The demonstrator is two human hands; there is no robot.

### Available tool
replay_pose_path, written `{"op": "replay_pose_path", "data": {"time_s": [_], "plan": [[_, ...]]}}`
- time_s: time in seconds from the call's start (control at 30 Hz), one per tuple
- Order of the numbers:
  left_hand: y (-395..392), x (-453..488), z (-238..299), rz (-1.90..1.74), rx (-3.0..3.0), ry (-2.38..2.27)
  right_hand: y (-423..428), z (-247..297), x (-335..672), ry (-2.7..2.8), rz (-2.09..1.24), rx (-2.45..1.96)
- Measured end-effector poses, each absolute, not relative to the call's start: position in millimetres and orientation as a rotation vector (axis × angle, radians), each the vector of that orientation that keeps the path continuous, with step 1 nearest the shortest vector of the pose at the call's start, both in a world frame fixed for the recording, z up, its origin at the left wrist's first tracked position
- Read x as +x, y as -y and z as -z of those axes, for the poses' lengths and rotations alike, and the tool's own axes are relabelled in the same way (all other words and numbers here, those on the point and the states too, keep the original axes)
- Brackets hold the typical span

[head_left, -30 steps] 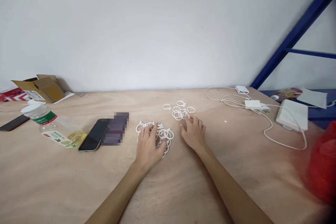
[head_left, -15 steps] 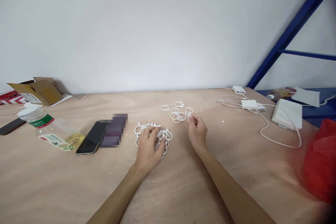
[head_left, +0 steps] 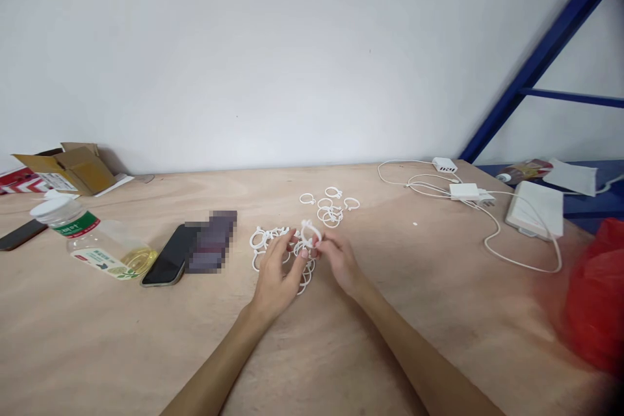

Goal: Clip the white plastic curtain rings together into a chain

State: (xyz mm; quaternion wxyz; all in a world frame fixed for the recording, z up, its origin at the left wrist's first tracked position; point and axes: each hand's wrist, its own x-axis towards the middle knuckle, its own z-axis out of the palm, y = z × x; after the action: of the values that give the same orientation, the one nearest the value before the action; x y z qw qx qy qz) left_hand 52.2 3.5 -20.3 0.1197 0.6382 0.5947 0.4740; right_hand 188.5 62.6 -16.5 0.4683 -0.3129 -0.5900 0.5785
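Between the thumb and fingers of my right hand (head_left: pixel 341 263) is a white plastic curtain ring (head_left: pixel 312 234) with a small eyelet, raised over the near pile. My left hand (head_left: pixel 279 273) rests at that pile of white rings (head_left: pixel 257 238), its thumb and fingers apart, with the thumb tip close to the raised ring. Part of the pile is hidden under my left hand. Farther back lies a smaller, loose group of several similar rings (head_left: pixel 330 216), spread on the wooden table (head_left: pixel 312 364).
Left of the pile are a black phone (head_left: pixel 168 257), a blurred-out item (head_left: pixel 212 244) and a tilted clear bottle (head_left: pixel 92 240). An open cardboard box (head_left: pixel 80 169) sits at the back left. White cables and a charger (head_left: pixel 464 192) lie right; a red bag (head_left: pixel 597 299) is at the right edge.
My right hand has moved left and nearer, from the far group to the near pile, bringing a ring with it. My left hand has stayed nearly in place.
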Motion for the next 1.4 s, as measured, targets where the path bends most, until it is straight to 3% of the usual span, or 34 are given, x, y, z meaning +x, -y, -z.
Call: {"op": "replay_pose_path", "data": {"time_s": [0.37, 0.63, 0.9, 1.13, 1.3, 1.4], "plan": [[-7, 51, 18, -1.419, 1.567, -1.582, -46, 13, 184, 1.970, -1.015, -0.690], [-6, 49, 16, -1.395, 1.853, -1.686, -55, 15, 186, 1.548, -1.270, -0.824], [-2, 55, 10, -1.223, 1.906, -1.611, -54, 7, 182, 1.576, -1.313, -0.788], [-2, 59, 12, -1.169, 1.808, -1.625, -54, 9, 182, 1.416, -1.563, -0.820], [-2, 56, 11, -1.195, 1.877, -1.597, -57, 12, 182, 1.431, -1.480, -0.855], [-5, 49, 15, -1.183, 1.919, -1.734, -66, 20, 189, 1.626, -1.095, -0.994]]}}
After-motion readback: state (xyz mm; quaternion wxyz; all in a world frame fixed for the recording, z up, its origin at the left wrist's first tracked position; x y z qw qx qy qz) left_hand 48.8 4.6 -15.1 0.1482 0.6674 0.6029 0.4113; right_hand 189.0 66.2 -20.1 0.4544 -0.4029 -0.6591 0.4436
